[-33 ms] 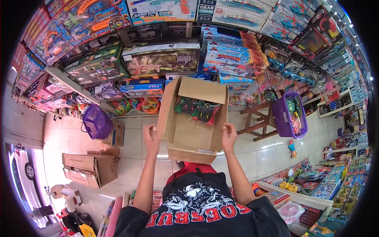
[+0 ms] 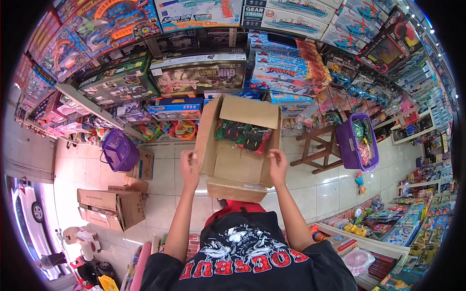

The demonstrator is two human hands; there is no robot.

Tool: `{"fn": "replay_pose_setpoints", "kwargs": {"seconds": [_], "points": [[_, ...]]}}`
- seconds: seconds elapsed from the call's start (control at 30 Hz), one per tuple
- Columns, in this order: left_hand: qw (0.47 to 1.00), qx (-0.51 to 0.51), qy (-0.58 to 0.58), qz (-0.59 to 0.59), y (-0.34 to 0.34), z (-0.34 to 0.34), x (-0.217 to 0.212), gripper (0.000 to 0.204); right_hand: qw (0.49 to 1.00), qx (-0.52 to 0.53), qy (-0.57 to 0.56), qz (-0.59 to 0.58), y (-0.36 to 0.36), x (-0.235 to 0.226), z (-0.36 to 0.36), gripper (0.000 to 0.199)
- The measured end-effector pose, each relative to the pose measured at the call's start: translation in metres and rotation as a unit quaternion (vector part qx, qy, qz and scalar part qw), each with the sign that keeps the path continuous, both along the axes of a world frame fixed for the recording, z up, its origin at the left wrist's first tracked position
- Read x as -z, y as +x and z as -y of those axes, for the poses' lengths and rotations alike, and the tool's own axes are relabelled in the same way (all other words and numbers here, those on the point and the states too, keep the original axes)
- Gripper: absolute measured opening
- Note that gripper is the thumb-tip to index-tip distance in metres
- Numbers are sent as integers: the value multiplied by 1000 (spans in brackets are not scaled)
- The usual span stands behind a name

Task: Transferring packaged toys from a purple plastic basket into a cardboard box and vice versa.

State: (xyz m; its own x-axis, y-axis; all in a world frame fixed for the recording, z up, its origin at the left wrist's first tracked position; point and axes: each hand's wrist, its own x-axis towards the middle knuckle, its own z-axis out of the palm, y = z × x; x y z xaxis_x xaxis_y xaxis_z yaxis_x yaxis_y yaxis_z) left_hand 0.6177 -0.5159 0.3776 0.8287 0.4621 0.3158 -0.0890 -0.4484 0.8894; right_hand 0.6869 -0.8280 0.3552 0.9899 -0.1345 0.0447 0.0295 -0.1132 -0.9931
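Head view, half-curled hands (image 2: 190, 169) flanking open carton (image 2: 238, 162), grip unclear, floor (image 2: 288, 145) between its right edge and stool (image 2: 316, 133)

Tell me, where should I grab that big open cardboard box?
Probably the long side walls of the cardboard box, left hand from the left, right hand from the right: it's longer front to back, so each long side faces a hand.

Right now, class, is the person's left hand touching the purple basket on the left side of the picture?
Apart. The head view shows it: pale floor tiles lie plainly between the left hand and the purple basket.
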Motion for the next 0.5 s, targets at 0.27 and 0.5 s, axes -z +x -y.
{"fn": "replay_pose_setpoints", "kwargs": {"seconds": [0.27,0.5], "points": [[846,100,-294,-434,77,44,57,50,977,-115,-121,-131,65,84,-76,43],[822,102,-474,-297,86,49,102,68,965,-184,-95,-160,77,99,-93,79]]}}
